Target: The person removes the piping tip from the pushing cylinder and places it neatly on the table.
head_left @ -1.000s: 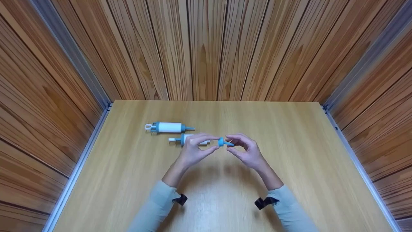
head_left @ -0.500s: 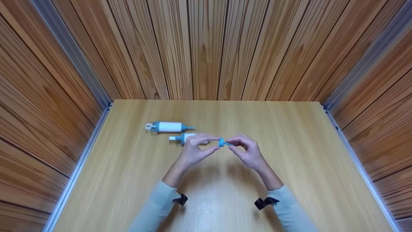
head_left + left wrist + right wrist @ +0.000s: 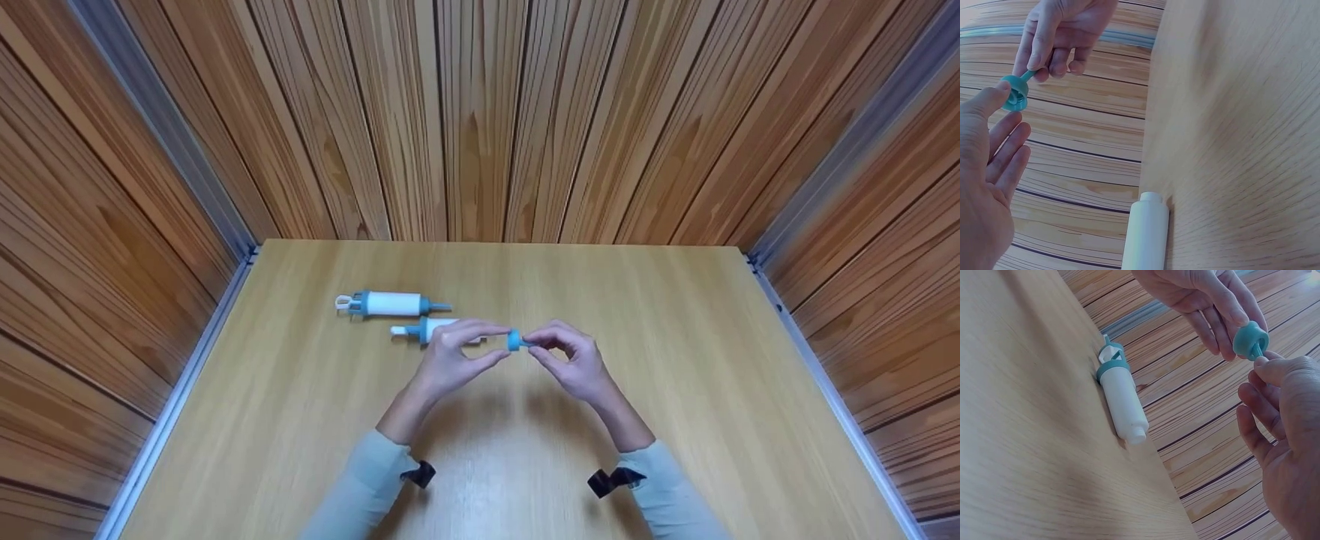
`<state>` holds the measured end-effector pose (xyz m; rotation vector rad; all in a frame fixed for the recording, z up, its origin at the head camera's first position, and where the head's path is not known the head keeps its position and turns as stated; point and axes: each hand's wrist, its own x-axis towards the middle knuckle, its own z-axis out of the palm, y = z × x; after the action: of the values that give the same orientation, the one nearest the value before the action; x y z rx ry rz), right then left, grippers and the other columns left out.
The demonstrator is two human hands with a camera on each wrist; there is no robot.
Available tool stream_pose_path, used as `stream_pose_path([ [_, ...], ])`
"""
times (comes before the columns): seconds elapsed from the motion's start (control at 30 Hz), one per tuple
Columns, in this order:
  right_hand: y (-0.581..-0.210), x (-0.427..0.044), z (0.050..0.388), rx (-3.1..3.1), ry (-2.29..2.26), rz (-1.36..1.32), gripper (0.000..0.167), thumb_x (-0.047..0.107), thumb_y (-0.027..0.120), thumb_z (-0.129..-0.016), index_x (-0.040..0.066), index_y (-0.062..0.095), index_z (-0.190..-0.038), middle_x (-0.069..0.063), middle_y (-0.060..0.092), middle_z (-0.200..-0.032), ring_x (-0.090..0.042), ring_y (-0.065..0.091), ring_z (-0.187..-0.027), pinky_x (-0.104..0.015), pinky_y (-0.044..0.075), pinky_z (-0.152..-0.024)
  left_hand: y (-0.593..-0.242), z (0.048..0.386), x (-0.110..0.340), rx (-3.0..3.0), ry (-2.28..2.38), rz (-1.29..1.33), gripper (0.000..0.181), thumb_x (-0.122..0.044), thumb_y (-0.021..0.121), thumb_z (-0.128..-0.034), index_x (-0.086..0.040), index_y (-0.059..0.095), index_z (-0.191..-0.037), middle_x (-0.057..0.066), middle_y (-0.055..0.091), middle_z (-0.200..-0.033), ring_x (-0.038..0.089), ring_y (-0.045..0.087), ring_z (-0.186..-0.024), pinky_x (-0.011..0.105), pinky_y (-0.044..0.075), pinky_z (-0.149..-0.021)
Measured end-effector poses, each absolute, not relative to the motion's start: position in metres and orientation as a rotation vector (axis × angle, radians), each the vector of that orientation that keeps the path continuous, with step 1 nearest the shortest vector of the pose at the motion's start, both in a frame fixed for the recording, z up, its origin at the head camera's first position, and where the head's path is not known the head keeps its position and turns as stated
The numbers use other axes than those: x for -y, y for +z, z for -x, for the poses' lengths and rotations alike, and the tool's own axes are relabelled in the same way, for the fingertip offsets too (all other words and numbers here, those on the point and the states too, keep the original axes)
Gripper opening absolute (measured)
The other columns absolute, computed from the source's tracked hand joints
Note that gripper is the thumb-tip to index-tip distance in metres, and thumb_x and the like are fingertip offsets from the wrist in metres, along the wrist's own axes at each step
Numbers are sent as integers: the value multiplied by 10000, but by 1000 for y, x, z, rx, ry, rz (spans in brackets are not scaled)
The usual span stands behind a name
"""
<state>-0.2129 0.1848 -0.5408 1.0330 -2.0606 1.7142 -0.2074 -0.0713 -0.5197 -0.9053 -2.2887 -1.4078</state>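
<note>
A small blue-green cap with a thin stem (image 3: pixel 514 340) is held above the table between both hands. My left hand (image 3: pixel 453 361) pinches the cap's wide rim between thumb and a finger. The thin stem is pinched by my right hand (image 3: pixel 575 363), whose fingertips cover its end. In the left wrist view the hollow underside of the cap (image 3: pixel 1015 94) shows. Behind my left hand lies a white cylinder with a blue collar (image 3: pixel 436 328), partly hidden in the head view; its narrow white neck (image 3: pixel 1136 436) is bare in the right wrist view.
A second white cylinder (image 3: pixel 394 304), with a blue tip on the right and a white ring handle on the left, lies farther back on the wooden table (image 3: pixel 637 300). Wood-panelled walls (image 3: pixel 480 120) stand behind and at both sides, with metal rails along the table's sides.
My right fingertips have moved left along the stem and closed on it, nearer the cap's wide part. My left hand keeps its pinch. The head view has shifted slightly.
</note>
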Motion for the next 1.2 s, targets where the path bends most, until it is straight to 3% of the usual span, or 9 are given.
stream_pose_path([
  [0.7,-540,-180,212,2043,1744,-1026,243,-236,719,-939,-106,783,-1134,-278,768,-1032,-2,755,-1029,-154,629,-924,-523,206,70,2288,-1467,907,309,-161,897,-974,-98,844,-1271,82,866,-1250,267,827,-1198,437,675,-1058],
  [1.07,-537,-179,210,2052,1729,-962,228,-228,762,-906,-97,779,-1092,-283,776,-988,11,752,-977,-148,622,-908,-523,208,68,2218,-1480,936,287,-133,911,-950,-74,860,-1226,101,874,-1201,303,838,-1128,473,700,-969],
  [1.2,-535,-179,210,2063,1730,-958,237,-220,771,-903,-94,778,-1103,-283,781,-992,9,751,-965,-148,620,-897,-523,209,69,2239,-1473,931,286,-138,911,-951,-74,861,-1225,102,873,-1211,297,836,-1142,431,696,-995],
])
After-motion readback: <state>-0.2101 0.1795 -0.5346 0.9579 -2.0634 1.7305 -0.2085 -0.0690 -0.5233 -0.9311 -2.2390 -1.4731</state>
